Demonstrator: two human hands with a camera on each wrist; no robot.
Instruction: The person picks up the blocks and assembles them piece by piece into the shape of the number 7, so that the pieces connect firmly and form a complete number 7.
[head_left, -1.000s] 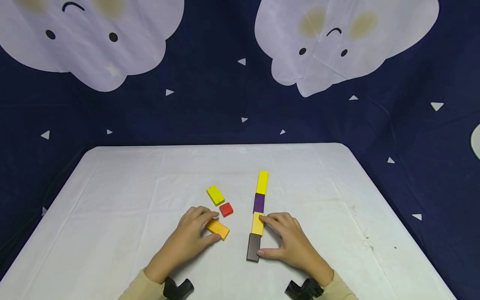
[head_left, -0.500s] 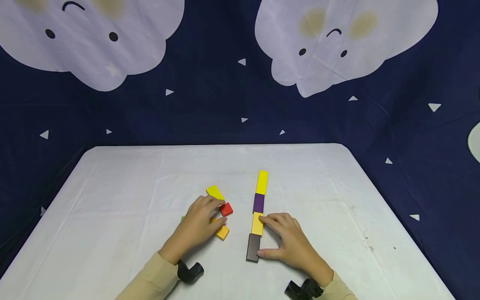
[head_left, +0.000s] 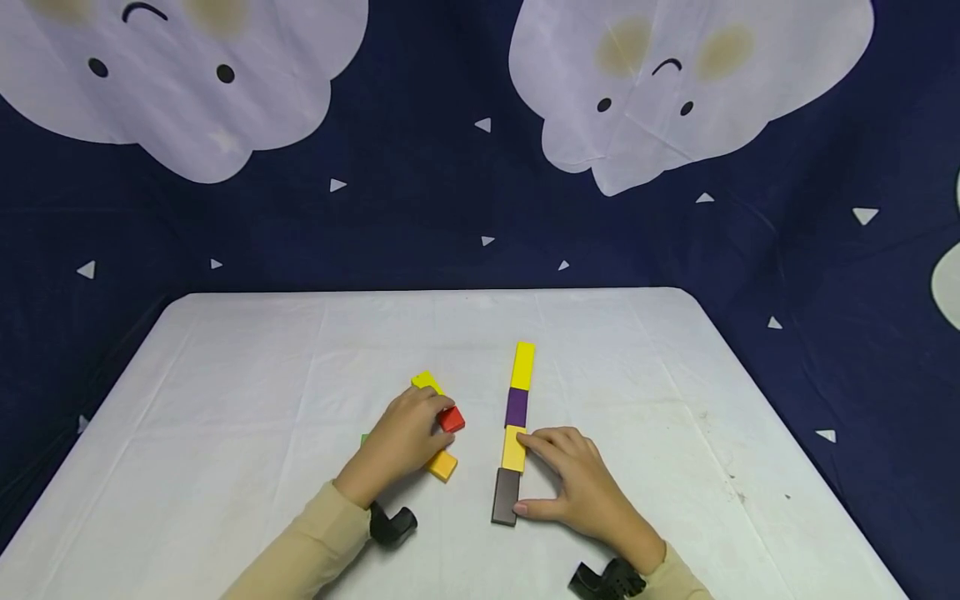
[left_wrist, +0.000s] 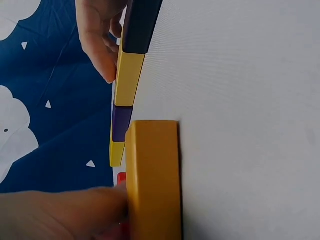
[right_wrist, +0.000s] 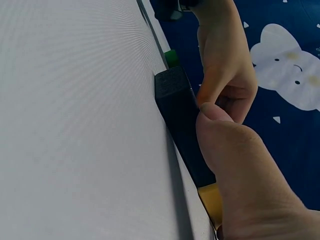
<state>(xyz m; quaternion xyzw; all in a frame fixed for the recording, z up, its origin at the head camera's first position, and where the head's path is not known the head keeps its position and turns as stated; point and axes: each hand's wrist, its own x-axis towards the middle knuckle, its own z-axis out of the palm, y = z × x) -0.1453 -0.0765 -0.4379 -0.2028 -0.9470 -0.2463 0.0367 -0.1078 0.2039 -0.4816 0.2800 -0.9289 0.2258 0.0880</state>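
Note:
My left hand (head_left: 401, 433) pinches a small red block (head_left: 452, 420) between thumb and fingers, its fingertips partly behind it. Just beneath that hand lies an orange block (head_left: 444, 466), large in the left wrist view. A bright yellow block (head_left: 426, 381) sits beyond the knuckles, partly covered. My right hand (head_left: 585, 492) rests beside a straight row of blocks, fingers spread. Its thumb touches the dark grey block (head_left: 506, 497) and its forefinger the light yellow block (head_left: 513, 451). Farther up the row come a purple block (head_left: 517, 408) and another yellow block (head_left: 523, 365).
A green block (right_wrist: 171, 58) shows past the dark block in the right wrist view; in the head view the left hand hides most of it. White cloth covers the table (head_left: 225, 375). A dark blue curtain with clouds (head_left: 420, 217) hangs behind the far edge.
My left hand has left the orange block and moved forward and right to the red block. The right hand and the row have stayed in place.

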